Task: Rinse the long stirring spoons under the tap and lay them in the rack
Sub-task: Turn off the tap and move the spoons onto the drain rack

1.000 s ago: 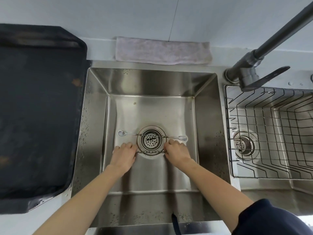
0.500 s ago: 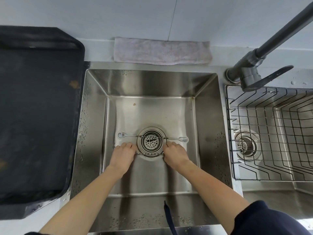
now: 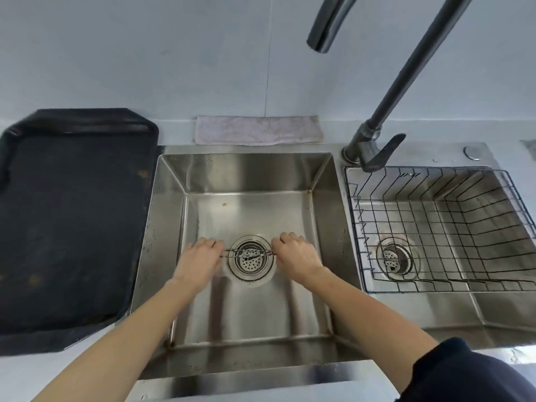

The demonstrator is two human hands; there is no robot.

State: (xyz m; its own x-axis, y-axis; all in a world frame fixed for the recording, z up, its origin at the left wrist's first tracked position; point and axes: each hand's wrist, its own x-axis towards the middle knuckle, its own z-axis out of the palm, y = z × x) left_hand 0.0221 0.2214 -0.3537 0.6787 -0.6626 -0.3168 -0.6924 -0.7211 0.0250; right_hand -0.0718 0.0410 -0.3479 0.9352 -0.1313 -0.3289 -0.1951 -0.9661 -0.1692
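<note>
Both your left hand [image 3: 200, 261] and right hand [image 3: 295, 255] grip the stirring spoons [image 3: 249, 252] between them | tap [image 3: 319, 39] dry | rinsing, racking in wire rack [image 3: 441, 227] remain.

Pale countertop [image 3: 87, 369] all along the wall, with a double steel sink set into it. Left basin [image 3: 246, 169] deep and square, round drain strainer [image 3: 251, 258] in the floor, thin stirring spoons [image 3: 249, 252] lying across that strainer. Right basin [image 3: 452, 311] shallower, with a black wire rack [image 3: 435, 227] sitting inside over its own drain. Dark tray [image 3: 72, 227] flat on the counter just left of the sink. Folded greyish cloth [image 3: 258, 130] along the back ledge. Dark tap [image 3: 374, 146] mounted between the two basins.
</note>
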